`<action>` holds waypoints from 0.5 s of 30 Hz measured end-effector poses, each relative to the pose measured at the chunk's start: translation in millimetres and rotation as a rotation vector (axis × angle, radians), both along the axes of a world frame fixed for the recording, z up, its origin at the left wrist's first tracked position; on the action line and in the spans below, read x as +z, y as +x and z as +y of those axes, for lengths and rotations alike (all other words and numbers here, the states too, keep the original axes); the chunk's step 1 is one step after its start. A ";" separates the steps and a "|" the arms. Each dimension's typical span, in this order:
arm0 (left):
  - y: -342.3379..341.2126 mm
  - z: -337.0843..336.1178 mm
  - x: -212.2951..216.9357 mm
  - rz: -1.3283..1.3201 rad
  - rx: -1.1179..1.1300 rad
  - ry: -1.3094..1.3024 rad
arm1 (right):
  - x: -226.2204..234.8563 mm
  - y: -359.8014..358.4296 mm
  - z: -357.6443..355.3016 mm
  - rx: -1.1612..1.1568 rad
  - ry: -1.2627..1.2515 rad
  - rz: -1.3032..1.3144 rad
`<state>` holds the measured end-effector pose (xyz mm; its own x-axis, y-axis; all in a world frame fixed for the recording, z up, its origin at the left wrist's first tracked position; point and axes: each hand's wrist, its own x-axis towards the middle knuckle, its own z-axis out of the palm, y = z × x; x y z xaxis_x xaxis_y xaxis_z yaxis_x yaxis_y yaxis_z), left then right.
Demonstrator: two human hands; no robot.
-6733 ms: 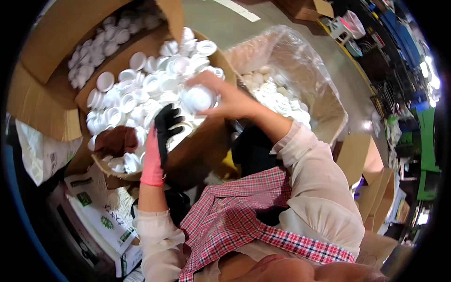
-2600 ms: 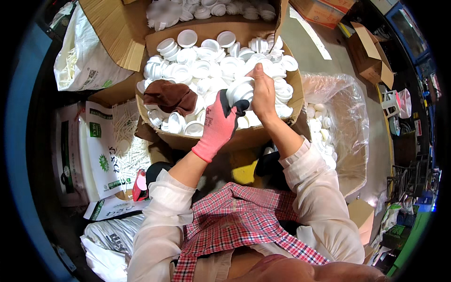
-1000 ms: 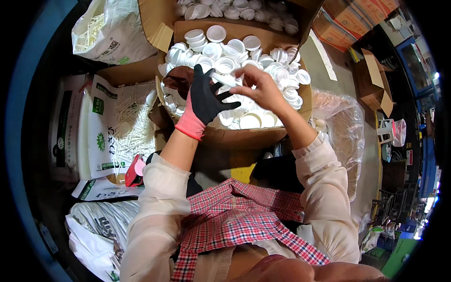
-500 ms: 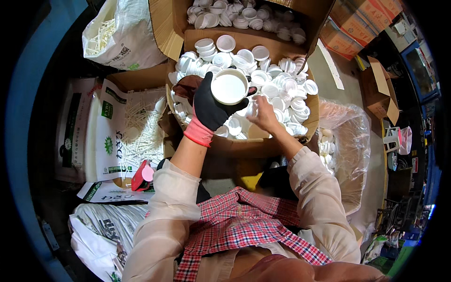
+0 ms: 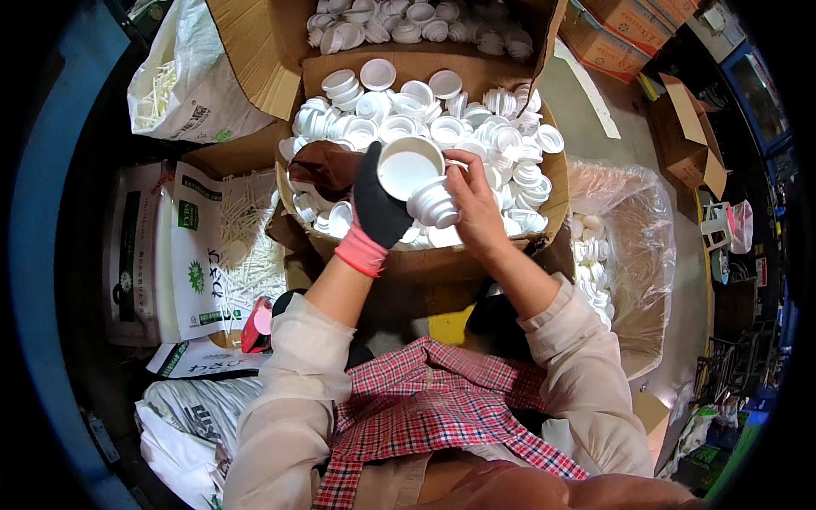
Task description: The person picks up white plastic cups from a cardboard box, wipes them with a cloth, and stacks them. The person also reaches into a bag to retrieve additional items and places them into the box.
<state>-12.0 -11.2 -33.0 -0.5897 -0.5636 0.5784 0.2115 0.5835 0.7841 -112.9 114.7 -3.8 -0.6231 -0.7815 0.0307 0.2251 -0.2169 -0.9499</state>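
My left hand (image 5: 376, 204), in a black glove with a pink cuff, holds a round white plastic cap (image 5: 409, 167) with its hollow side up. My bare right hand (image 5: 474, 202) grips a short stack of white caps (image 5: 434, 204) right beside it, almost touching. Both hands hover over a cardboard box (image 5: 442, 260) filled with several loose white caps (image 5: 476, 127). A brown cloth (image 5: 327, 166) lies in the box just left of my gloved hand.
A second cardboard box of white caps (image 5: 408, 17) sits behind the first. A clear plastic bag with caps (image 5: 620, 246) stands at the right. Printed bags of white sticks (image 5: 229, 229) lie at the left, with more cardboard boxes (image 5: 680, 136) far right.
My left hand has lifted one cap out of the box and turned it hollow side up. My right hand has come up beside it with a stack of caps.
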 end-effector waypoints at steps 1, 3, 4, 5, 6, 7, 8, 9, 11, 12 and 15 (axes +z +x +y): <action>-4.9 14.5 2.8 0.038 0.083 0.027 | -6.0 7.2 -6.9 -0.129 0.008 0.084; -13.4 18.1 4.6 0.160 -0.176 0.626 | -3.5 1.2 -5.0 -0.222 0.094 0.088; -9.9 22.2 21.4 0.087 -0.040 0.366 | -3.1 -2.4 -3.9 -0.204 0.005 0.114; -8.8 23.9 30.4 0.014 0.095 0.105 | -1.3 -5.5 -2.9 -0.185 -0.085 0.140; -13.3 15.1 24.5 -0.022 0.045 0.135 | 2.0 -5.1 1.9 -0.121 -0.036 0.345; -13.1 14.9 26.4 0.035 -0.015 0.293 | 6.8 -1.9 7.3 -0.047 0.013 0.549; -12.8 15.5 29.4 0.093 -0.075 0.451 | 6.4 -2.3 9.5 -0.052 0.089 0.843; -12.9 13.7 28.3 0.129 -0.128 0.556 | 11.3 0.8 11.4 -0.059 0.112 0.982; -14.6 11.7 23.5 0.095 -0.066 0.424 | 10.5 -3.3 14.8 -0.063 0.098 0.994; -15.3 10.3 21.4 0.023 0.047 0.180 | 8.5 -10.8 15.1 -0.073 0.122 0.960; -5.4 8.0 17.7 -0.084 0.182 0.023 | 31.9 -21.2 19.8 -0.063 0.083 0.501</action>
